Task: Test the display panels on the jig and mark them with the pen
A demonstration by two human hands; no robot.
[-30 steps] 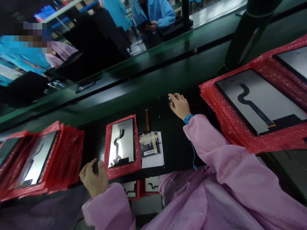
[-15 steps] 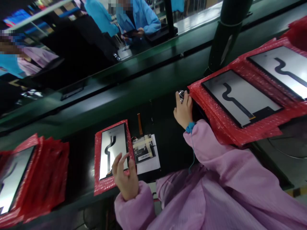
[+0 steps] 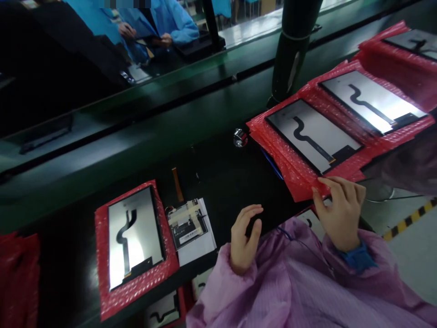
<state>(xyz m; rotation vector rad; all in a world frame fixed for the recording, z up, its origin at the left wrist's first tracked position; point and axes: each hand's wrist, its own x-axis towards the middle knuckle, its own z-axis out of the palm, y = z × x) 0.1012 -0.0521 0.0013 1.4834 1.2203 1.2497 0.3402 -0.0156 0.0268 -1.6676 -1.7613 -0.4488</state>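
Observation:
My left hand (image 3: 246,239) is held over the near side of the bench, fingers apart, with nothing in it. At the near edge of a red bubble-wrap sheet (image 3: 300,189) is my right hand (image 3: 341,212). Its thumb and fingers are apart at that edge; whether they touch it is unclear. On this wrap lies a display panel (image 3: 314,136) with a curved black flex cable. Left of my hands, another display panel (image 3: 139,237) rests on red bubble wrap. Beside it sits a small circuit-board assembly (image 3: 187,223) on a white sheet (image 3: 198,250).
A shiny round metal object (image 3: 240,137) and an orange flex strip (image 3: 177,184) lie on the dark bench. More wrapped panels (image 3: 375,102) extend to the right. A green post (image 3: 290,59) rises behind. A person in blue (image 3: 170,23) sits across.
My right hand has left the round metal object and come nearer, to the wrap's near edge. My left hand has moved right, away from the left panel. The view has shifted rightward.

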